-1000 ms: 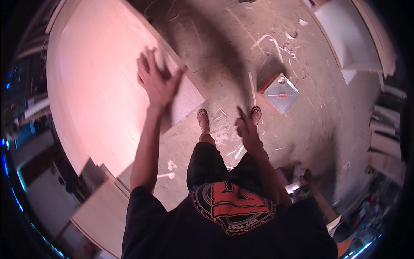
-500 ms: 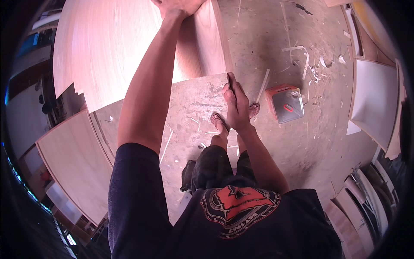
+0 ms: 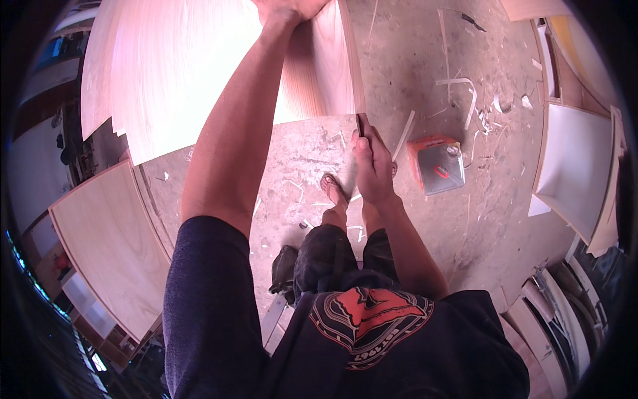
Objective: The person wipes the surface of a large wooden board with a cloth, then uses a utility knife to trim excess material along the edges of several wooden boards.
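A large pale wood-grain cabinet box (image 3: 166,73) fills the upper left, its narrow side (image 3: 332,60) facing right. My left hand (image 3: 292,8) leans on its top near the right edge; the thumb is spread out, and the other fingertips are cut off by the picture's upper rim. At the box's near right corner, my right hand (image 3: 375,166) is closed round a thin dark flat tool (image 3: 361,125). That tool stands upright against the corner, mostly covered by my fingers, so its exact kind does not show.
On the concrete floor to the right stands a square metal can (image 3: 442,169) with an orange side and a red handle. Pale edging strips (image 3: 404,136) and scraps lie scattered. A wooden panel (image 3: 109,246) leans at left; white-faced panels (image 3: 575,166) stand at right.
In the picture, the box and both hands sit slightly farther right. My right hand stays at the corner with the tool, and my left hand stays on the box top.
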The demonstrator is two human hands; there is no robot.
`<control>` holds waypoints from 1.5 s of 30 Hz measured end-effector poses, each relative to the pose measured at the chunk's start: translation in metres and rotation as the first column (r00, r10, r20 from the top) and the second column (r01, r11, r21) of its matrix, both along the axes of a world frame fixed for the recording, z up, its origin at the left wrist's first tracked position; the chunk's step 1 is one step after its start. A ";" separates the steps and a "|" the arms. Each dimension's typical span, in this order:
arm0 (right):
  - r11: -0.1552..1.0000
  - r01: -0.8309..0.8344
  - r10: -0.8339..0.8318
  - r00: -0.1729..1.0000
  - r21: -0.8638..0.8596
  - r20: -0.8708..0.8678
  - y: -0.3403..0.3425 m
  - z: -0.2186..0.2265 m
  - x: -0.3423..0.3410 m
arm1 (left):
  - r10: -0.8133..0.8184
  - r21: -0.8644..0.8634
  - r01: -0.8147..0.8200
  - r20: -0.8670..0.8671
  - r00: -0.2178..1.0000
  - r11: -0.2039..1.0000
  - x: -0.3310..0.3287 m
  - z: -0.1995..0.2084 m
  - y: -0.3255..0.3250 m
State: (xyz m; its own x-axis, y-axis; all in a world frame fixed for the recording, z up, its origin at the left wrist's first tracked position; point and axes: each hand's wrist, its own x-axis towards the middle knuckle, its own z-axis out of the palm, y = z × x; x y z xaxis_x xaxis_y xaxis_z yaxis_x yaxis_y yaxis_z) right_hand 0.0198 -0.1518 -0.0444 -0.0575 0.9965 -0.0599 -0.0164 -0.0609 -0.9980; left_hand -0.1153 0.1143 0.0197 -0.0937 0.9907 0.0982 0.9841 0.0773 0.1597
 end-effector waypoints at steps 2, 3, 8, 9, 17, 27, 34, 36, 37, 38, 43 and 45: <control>1.000 0.008 -0.008 1.000 -0.002 0.025 0.001 0.007 0.000 | -0.011 0.007 0.011 -0.002 1.000 1.000 -0.001 -0.002 -0.003; 1.000 0.019 -0.019 0.999 -0.007 0.049 0.002 0.010 -0.001 | -0.025 0.009 0.025 -0.005 1.000 1.000 -0.002 -0.004 -0.004; 0.998 0.042 -0.040 0.998 -0.043 0.044 0.012 0.012 -0.008 | -0.014 0.139 0.035 -0.148 0.989 0.990 -0.008 -0.015 -0.005; 0.998 0.058 -0.055 0.996 -0.039 0.076 0.019 0.012 -0.007 | 0.017 0.235 0.046 -0.258 0.966 0.971 -0.003 -0.011 -0.005; 0.985 0.091 -0.076 0.991 -0.147 0.107 0.049 0.012 -0.012 | -0.043 0.003 0.043 0.031 0.999 0.999 -0.001 0.000 -0.009; 0.988 0.148 -0.137 0.965 -0.035 0.222 0.138 0.022 -0.026 | -0.043 0.165 0.052 -0.058 0.997 0.985 -0.011 -0.023 -0.005; 0.989 0.147 -0.140 0.970 -0.020 0.197 0.225 0.025 -0.035 | -0.049 0.087 0.045 0.044 0.998 0.995 -0.006 -0.023 -0.015; 0.987 0.158 -0.156 0.976 0.002 0.154 0.241 0.016 -0.039 | -0.043 0.062 0.039 0.061 0.997 0.997 -0.006 -0.021 -0.020; 0.987 0.159 -0.157 0.975 0.003 0.156 0.246 0.012 -0.040 | -0.039 0.051 0.035 0.071 0.997 0.998 -0.006 -0.020 -0.020; 0.987 0.163 -0.159 0.965 -0.004 0.207 0.256 0.012 -0.040 | -0.039 0.063 0.036 0.049 0.998 0.997 -0.005 -0.022 -0.020; 0.980 0.195 -0.186 0.962 -0.025 0.198 0.312 0.022 -0.052 | -0.052 0.075 0.048 0.046 0.998 0.996 -0.007 -0.019 -0.025; 0.979 0.204 -0.196 0.960 -0.019 0.199 0.337 0.023 -0.054 | -0.060 0.076 0.056 0.052 0.997 0.996 -0.006 -0.017 -0.026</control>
